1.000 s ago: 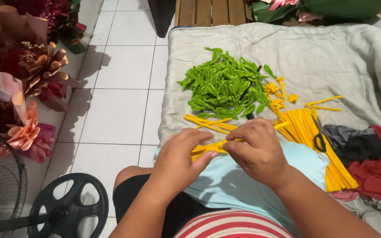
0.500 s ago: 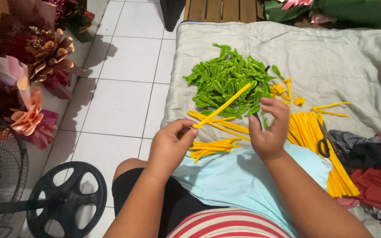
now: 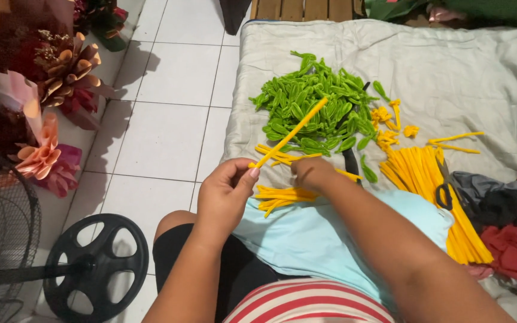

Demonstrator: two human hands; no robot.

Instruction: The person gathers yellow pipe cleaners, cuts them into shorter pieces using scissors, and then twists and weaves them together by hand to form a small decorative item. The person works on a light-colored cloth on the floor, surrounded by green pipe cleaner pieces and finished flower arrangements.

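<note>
Left hand (image 3: 225, 194): raised over the near edge of the blanket (image 3: 486, 78), thumb and fingertips pinched together on the lower end of one yellow stem (image 3: 291, 133).
Yellow stem: a single fuzzy wire, slanting up and away from the left hand, its far tip over the green pile (image 3: 315, 110).
Right hand (image 3: 313, 172): just right of the left hand, knuckles up, lowered onto the short yellow pieces (image 3: 282, 197); fingers curled down and hidden, so I cannot tell whether they grip anything.
Short yellow pieces: a small loose bunch on the blanket's near edge, between the two hands, with a few more stems lying just beyond them toward the green pile.
Green pile: a heap of bent green fuzzy loops on the blanket, beyond both hands.
Yellow bundle (image 3: 432, 191): many long straight stems laid side by side, right of the green pile and of the right forearm.
Yellow curls (image 3: 390, 122): small bent bits between the green pile and the yellow bundle.
Scissors (image 3: 447, 188): black-handled, lying on the yellow bundle's right edge.
Dark clothes (image 3: 504, 227): grey and red cloth, right of the yellow bundle.
Blue cloth (image 3: 312, 239): across the lap, under the right forearm.
Fan (image 3: 25, 263): black, on the tiled floor left of the blanket.
Paper flowers (image 3: 49, 90): beyond the fan, along the left side.
</note>
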